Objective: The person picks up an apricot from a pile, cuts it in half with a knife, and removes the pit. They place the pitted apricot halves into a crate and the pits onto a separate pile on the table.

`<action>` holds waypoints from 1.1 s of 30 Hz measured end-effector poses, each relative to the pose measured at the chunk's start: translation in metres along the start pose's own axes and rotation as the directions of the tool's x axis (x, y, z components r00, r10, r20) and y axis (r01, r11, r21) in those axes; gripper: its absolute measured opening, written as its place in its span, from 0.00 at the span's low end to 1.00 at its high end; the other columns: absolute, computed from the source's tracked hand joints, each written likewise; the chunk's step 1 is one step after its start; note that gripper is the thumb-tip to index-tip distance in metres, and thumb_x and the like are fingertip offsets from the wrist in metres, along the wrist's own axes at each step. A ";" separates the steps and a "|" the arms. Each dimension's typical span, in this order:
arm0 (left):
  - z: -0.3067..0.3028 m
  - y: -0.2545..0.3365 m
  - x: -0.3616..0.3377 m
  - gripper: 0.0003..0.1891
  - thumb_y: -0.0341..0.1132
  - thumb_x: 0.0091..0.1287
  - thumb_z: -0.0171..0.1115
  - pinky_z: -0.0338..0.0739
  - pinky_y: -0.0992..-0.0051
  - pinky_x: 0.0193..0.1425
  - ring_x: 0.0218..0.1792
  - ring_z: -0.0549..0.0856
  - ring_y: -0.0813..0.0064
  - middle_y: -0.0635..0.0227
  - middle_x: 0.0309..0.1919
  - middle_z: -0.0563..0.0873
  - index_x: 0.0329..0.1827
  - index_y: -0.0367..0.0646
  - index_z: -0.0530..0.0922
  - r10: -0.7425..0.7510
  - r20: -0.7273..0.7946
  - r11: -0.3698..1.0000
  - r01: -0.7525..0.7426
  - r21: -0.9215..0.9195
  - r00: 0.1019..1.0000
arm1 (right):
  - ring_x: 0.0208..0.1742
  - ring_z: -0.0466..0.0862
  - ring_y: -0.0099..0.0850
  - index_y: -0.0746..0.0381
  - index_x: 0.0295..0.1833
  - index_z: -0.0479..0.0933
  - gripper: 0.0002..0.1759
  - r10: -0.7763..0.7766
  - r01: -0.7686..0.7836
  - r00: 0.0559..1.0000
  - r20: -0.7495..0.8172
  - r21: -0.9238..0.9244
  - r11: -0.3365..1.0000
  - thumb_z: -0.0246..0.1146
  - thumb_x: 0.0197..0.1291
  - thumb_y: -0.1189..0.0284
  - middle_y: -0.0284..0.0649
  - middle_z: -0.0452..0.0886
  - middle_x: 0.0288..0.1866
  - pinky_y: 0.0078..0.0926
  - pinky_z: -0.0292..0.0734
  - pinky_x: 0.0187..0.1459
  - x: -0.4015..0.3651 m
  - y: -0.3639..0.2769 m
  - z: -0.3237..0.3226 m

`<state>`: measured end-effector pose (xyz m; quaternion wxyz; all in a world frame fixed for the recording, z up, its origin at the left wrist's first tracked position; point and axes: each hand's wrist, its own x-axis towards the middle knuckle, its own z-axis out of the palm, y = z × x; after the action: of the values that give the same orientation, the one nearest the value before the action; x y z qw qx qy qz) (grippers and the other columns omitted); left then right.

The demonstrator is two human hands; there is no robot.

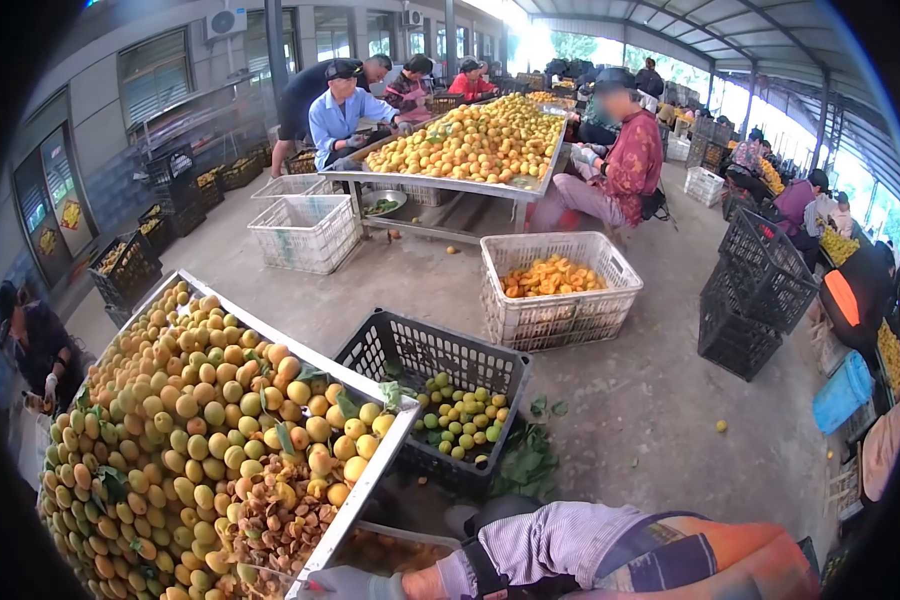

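At the bottom edge my right hand (355,583), in a grey glove, reaches left to the metal rim (365,490) of a sorting table. The frame cuts off most of its fingers, so any grip is hidden. A striped sleeve (555,545) with a black strap covers that arm. Nearest the hand lies a heap of brown apricot pits (280,525), beside a large pile of yellow-green apricots (185,400). Below the rim, a container (385,548) with orange contents is partly visible. My left hand is out of view.
A black crate (430,350) holds green fruit (465,415), with leaves (530,465) alongside. Beyond it, a white crate (560,325) contains orange apricot pieces (550,277). Several people work around another apricot-covered table (460,185). Stacked black crates (755,290) stand right.
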<state>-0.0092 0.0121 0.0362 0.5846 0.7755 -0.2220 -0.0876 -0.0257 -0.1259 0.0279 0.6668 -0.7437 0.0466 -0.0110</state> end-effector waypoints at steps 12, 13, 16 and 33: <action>0.004 -0.015 0.003 0.17 0.37 0.65 0.62 0.73 0.74 0.42 0.39 0.75 0.75 0.64 0.39 0.78 0.48 0.35 0.70 0.027 -0.014 1.000 -0.027 -0.011 1.000 | 0.41 0.82 0.44 0.61 0.46 0.77 0.22 -0.001 0.002 1.000 0.008 -0.115 0.993 0.57 0.61 0.52 0.50 0.82 0.39 0.38 0.76 0.41 0.014 0.021 0.004; 0.006 -0.003 0.002 0.16 0.37 0.65 0.62 0.73 0.75 0.43 0.40 0.76 0.75 0.64 0.40 0.79 0.48 0.36 0.71 -0.020 -0.010 0.994 0.019 -0.109 1.000 | 0.43 0.83 0.41 0.60 0.49 0.77 0.24 0.141 -0.137 0.988 0.060 -0.060 0.989 0.57 0.61 0.51 0.49 0.82 0.43 0.37 0.76 0.42 0.014 0.017 0.002; 0.001 -0.011 -0.003 0.16 0.36 0.66 0.62 0.74 0.75 0.46 0.42 0.77 0.75 0.65 0.42 0.79 0.49 0.36 0.71 -0.032 -0.024 0.976 0.025 -0.218 0.999 | 0.38 0.77 0.29 0.62 0.45 0.76 0.13 -0.153 0.164 0.985 0.079 -0.156 0.974 0.58 0.63 0.64 0.37 0.79 0.36 0.26 0.72 0.40 0.024 0.038 0.019; -0.046 -0.003 0.024 0.07 0.34 0.69 0.56 0.53 0.88 0.14 0.13 0.63 0.92 0.77 0.21 0.74 0.36 0.41 0.73 -0.209 -0.487 0.888 -0.045 -0.459 0.848 | 0.18 0.73 0.19 0.61 0.31 0.73 0.21 0.110 -0.119 0.989 0.103 0.081 0.990 0.60 0.60 0.52 0.31 0.74 0.18 0.19 0.70 0.20 0.013 -0.027 -0.029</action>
<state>0.0307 0.0420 0.0505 0.7824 0.6206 0.0068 0.0519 -0.0139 -0.1531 0.0574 0.6997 -0.7095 0.0558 0.0620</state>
